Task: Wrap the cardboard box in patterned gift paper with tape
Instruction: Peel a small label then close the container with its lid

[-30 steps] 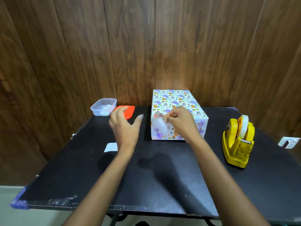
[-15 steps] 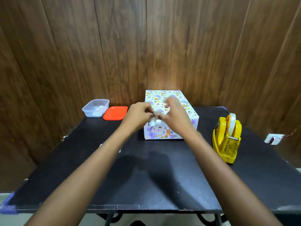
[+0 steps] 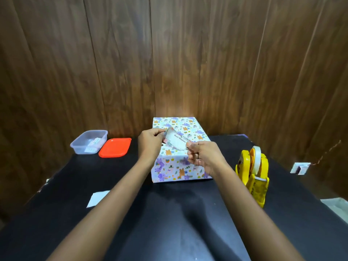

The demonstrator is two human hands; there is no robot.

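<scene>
Box: fully covered in patterned paper, standing flat at the far middle of the table, close to the wood wall. No loose flap shows on the top or near face, so the wrapping appears essentially done. Judged stiff and probably light. The paper skin looks smooth and may slip or crease under pinching, so flat palms on the two long sides would be the safest hold.

Label: a thin card or sticker reading "Best Wishes", held just above the box top. It looks flimsy and is best held by its edges. The left hand pinches its left end and the right hand pinches its right end, the two hands a little apart.

Dispenser: yellow, loaded with a tape roll, to the right of the box.

Tub: clear, open, far left. It holds a few small white paper pieces, too small to read. Its orange lid lies flat just beside it.

Slip: white paper, left of the left forearm.
</scene>
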